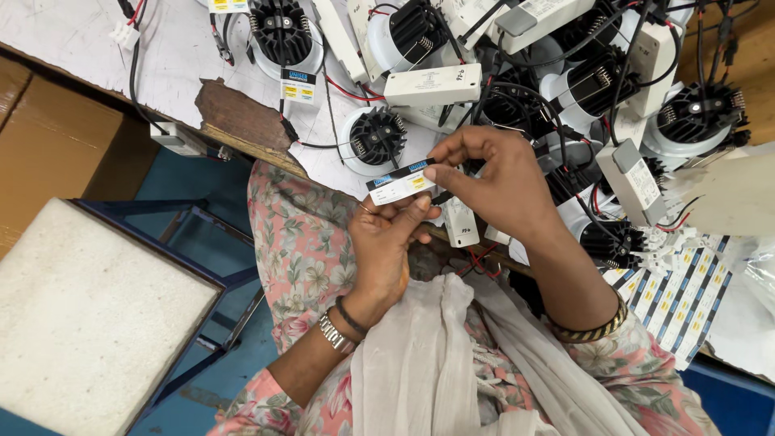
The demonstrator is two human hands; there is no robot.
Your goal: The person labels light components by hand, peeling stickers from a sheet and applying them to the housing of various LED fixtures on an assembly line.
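- Left hand (383, 246): thumb and fingertips pinch the lower left end of a small white label (401, 185) with a blue strip and a yellow patch.
- Right hand (492, 187): thumb and forefinger pinch the label's right end; other fingers curled loosely behind.
- Label sits flat between both sets of fingertips, slightly tilted, right end higher. It's held above the table edge, clear of everything else.
- Just below the right-hand fingers: small white driver box (461, 223), partly hidden by the left thumb.
- Just beyond the fingertips: round downlight (373, 139) with black finned heatsink, face down on the table (169, 56).
- Past it: long white driver box (433, 85) among more downlights and wires.
- Right of the right wrist: sheet of matching labels (682, 303).
- Left wrist: metal watch (335, 333); right wrist: bangle (593, 329).
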